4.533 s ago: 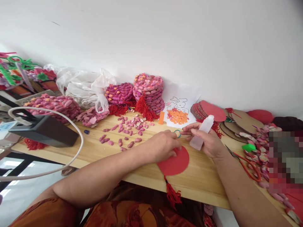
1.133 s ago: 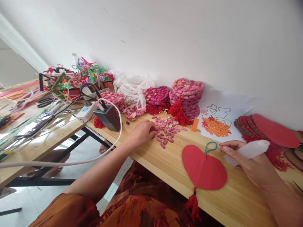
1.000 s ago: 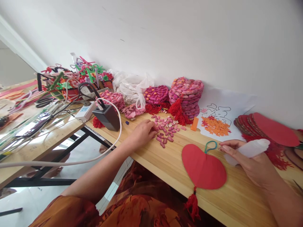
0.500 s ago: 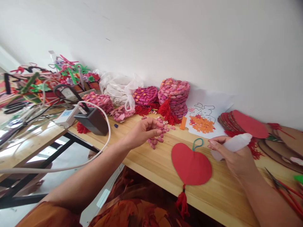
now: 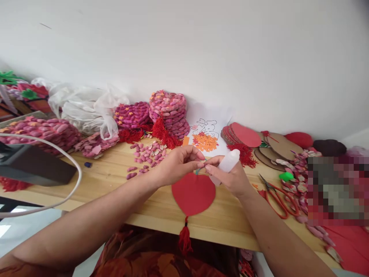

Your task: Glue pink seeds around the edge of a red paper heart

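A red heart-shaped card (image 5: 193, 194) lies on the table in front of me, with a teal cord loop (image 5: 197, 171) at its top and a red tassel (image 5: 185, 239) hanging past the table edge. My left hand (image 5: 182, 164) is closed in a pinch just above the heart, by the loop; what it pinches, if anything, is hidden. My right hand (image 5: 230, 177) wraps round a whitish, translucent squeeze bottle (image 5: 230, 161), its rounded end tilted up. The fingertips of both hands meet, or nearly meet, over the loop.
Loose pink-dyed peanuts (image 5: 148, 154) lie left of the heart. Behind are peanut-covered stacks (image 5: 168, 111), orange star cutouts (image 5: 206, 142) on paper, and stacked red hearts (image 5: 245, 134). Red-handled scissors (image 5: 278, 198) lie at right. A white cable (image 5: 77, 169) arcs past a dark box (image 5: 43, 163) at left.
My view has turned to the right. My hands, apart before, have come together above the heart. My left hand has left the loose peanuts; the bottle stays in my right hand.
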Demonstrator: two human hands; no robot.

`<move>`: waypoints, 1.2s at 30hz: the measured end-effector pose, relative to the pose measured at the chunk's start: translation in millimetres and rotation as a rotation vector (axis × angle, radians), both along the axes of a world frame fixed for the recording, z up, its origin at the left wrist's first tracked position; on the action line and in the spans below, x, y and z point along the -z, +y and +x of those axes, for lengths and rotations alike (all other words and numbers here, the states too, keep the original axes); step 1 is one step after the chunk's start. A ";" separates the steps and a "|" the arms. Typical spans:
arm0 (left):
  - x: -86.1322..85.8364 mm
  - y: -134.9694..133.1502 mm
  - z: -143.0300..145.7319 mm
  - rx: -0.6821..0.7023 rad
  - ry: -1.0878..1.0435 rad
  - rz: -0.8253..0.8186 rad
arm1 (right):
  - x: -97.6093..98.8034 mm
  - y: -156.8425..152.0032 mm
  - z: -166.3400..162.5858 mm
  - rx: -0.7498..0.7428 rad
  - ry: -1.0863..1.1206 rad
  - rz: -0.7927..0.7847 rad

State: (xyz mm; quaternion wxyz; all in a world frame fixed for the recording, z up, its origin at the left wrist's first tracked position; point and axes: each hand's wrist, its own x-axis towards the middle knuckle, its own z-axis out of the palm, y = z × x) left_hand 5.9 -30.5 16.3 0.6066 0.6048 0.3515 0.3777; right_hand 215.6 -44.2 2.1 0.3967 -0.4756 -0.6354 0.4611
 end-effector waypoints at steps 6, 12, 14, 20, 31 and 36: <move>9.2 -1.3 2.5 0.004 -0.040 -0.021 | -3.9 -0.9 -4.5 0.006 -0.009 0.008; 14.5 -1.4 -2.2 -0.038 -0.049 -0.048 | -5.7 0.7 -5.7 0.032 -0.038 0.038; 15.3 -1.2 -3.9 -0.038 -0.046 -0.060 | -4.4 1.8 -5.0 0.030 -0.048 0.043; 17.0 -1.2 -5.0 -0.034 -0.021 -0.063 | -1.9 2.5 -4.8 0.027 -0.075 0.040; 17.7 -3.5 -2.0 -0.053 0.057 -0.024 | -3.4 0.1 -6.6 0.058 -0.155 0.107; 17.6 -3.8 -1.2 -0.067 0.081 -0.039 | -5.3 -2.4 -8.9 0.072 -0.185 0.118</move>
